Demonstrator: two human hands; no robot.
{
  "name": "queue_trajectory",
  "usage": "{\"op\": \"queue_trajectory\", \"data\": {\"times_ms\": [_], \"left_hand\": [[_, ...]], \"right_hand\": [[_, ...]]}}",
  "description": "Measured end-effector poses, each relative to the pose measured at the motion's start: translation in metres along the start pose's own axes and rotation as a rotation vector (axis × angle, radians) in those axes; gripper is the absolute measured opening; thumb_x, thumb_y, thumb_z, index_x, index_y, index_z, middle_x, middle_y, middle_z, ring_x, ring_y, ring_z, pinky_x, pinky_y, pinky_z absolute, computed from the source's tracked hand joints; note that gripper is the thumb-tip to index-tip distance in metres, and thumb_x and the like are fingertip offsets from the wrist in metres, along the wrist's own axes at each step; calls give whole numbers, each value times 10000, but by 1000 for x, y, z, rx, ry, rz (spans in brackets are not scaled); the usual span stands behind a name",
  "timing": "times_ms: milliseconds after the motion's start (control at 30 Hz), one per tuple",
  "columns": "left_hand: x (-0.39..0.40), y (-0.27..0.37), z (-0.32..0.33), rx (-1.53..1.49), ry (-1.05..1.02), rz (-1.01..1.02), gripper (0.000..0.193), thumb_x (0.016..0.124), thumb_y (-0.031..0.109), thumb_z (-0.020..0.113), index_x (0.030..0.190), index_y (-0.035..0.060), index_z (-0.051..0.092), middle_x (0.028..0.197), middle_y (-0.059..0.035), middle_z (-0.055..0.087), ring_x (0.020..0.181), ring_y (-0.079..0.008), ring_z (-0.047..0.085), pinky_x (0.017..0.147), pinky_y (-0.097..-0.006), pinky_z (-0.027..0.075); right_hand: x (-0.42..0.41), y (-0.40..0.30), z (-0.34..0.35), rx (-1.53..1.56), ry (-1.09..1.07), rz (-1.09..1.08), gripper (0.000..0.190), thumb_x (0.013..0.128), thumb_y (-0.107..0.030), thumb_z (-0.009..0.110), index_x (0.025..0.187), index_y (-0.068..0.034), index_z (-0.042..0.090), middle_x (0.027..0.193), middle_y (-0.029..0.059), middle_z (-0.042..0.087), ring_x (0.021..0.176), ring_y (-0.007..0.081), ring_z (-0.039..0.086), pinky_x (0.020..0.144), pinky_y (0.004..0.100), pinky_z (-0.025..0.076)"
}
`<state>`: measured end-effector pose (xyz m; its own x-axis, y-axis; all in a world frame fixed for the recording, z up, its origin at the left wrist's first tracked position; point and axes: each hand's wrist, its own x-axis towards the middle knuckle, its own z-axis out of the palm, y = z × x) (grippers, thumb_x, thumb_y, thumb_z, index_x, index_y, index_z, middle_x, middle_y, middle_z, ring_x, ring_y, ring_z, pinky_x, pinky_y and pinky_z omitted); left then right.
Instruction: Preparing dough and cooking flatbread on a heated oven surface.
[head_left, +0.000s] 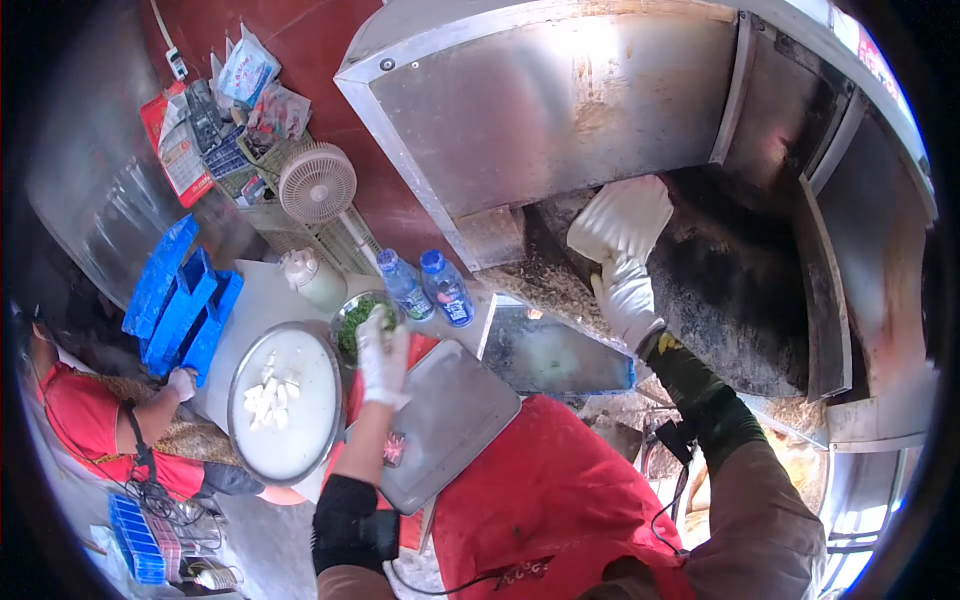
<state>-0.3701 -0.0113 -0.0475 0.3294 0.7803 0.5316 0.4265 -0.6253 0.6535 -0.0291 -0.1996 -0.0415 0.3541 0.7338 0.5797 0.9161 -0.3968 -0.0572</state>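
Observation:
My right hand (628, 294), in a white glove, holds up a flat, pale, ridged sheet of dough (624, 217) at the mouth of a blackened metal oven (735, 315). The fingers under the dough are hidden. My left hand (382, 360), also gloved, reaches over the rim of a metal bowl of chopped green herbs (352, 330). Its fingers are blurred among the greens, and their grip is unclear. Below that hand lies a grey metal tray (454, 427). Left of the bowl stands a large round basin (285, 442) with white pieces (271, 397) in it.
Two blue-capped plastic bottles (427, 289) and a pale, lidded container (313, 279) stand behind the bowl. A fan (318, 184) rises beyond them. At left, a co-worker's hand (182, 382) touches blue plastic trays (180, 300). A glass-like panel (555, 356) borders the oven.

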Motion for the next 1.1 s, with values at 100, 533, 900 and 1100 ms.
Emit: {"op": "queue_trajectory", "data": {"times_ms": [100,533,900,1100], "left_hand": [[32,2,47,-11,-70,-326,620,735,235,707,1237,-21,448,1133,-182,496,983,-279,520,841,-326,436],[63,43,104,280,-7,-18,482,660,358,729,1022,70,596,1082,-193,536,1019,-346,511,924,-416,388],[22,169,42,-365,-119,166,329,811,125,645,1107,-3,585,897,-47,515,847,-148,477,819,-281,383],[-113,21,-79,211,-102,48,284,782,2,542,1061,24,590,954,-143,533,874,-278,535,791,-366,442]], "right_hand": [[7,-16,-7,1,-28,-15,524,814,-298,540,1167,79,456,1186,251,470,1103,385,440,947,464,346],[-11,-29,-12,360,0,-129,713,799,-410,566,1284,71,361,1264,286,403,1190,389,399,1013,429,302],[-9,-46,-75,870,4,156,764,588,-325,771,1248,-88,469,1051,181,596,964,298,590,831,348,465],[6,110,-128,195,-374,422,793,546,-476,749,1159,-27,521,980,206,626,921,328,613,787,378,481]]}}
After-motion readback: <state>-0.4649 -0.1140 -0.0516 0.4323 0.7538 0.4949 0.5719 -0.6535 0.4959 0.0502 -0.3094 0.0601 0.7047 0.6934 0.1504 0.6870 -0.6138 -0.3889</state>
